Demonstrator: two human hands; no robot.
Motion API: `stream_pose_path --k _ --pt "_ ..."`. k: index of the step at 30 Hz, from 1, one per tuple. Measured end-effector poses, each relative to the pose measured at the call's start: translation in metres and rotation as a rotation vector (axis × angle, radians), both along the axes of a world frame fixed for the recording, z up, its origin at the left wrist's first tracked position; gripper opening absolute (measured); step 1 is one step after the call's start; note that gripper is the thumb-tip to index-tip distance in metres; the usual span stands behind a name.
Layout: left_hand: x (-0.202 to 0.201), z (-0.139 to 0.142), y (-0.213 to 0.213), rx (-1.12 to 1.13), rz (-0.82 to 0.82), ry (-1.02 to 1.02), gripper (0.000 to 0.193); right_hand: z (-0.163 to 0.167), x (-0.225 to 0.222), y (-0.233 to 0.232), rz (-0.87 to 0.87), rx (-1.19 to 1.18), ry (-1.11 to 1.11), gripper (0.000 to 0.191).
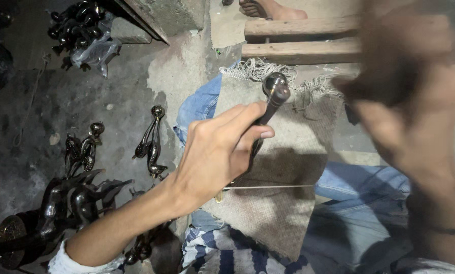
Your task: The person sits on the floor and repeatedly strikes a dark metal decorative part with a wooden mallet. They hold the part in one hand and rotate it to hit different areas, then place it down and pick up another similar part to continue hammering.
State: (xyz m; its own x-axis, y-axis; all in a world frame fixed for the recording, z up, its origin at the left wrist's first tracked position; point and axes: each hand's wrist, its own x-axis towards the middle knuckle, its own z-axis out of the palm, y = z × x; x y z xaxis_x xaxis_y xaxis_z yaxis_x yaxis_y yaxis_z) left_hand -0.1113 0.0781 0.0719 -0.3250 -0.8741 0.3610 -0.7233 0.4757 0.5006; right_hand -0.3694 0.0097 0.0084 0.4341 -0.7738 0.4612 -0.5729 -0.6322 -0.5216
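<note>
My left hand (217,152) grips a dark metal figurine piece (274,94) with a rounded shiny top, holding it upright over a beige woven cloth (288,167) spread on my lap. My right hand (399,96) is raised close to the camera at the right, heavily blurred; something dark seems to be in it, but I cannot make out what. A thin pale rod (268,187) lies across the cloth below my left hand.
Several dark metal bird-like figurines lie on the grey floor at the left (151,144), (83,149), with larger ones (70,203) at the lower left and a heap (78,25) at the top left. Wooden slats (298,50) and another person's foot (270,9) are ahead.
</note>
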Motion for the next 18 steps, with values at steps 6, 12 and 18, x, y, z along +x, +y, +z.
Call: stream_pose_path --k 6,12,18 --pt "-0.002 0.000 0.002 0.059 0.043 -0.025 0.024 0.032 0.003 -0.003 0.144 0.125 0.018 0.067" --pt "-0.002 0.005 0.001 0.061 0.035 0.022 0.022 0.051 -0.007 -0.003 -0.156 0.150 0.809 0.085" --pt "-0.003 0.006 -0.002 0.133 0.059 -0.012 0.018 0.033 -0.008 -0.003 0.184 0.148 -0.308 0.064"
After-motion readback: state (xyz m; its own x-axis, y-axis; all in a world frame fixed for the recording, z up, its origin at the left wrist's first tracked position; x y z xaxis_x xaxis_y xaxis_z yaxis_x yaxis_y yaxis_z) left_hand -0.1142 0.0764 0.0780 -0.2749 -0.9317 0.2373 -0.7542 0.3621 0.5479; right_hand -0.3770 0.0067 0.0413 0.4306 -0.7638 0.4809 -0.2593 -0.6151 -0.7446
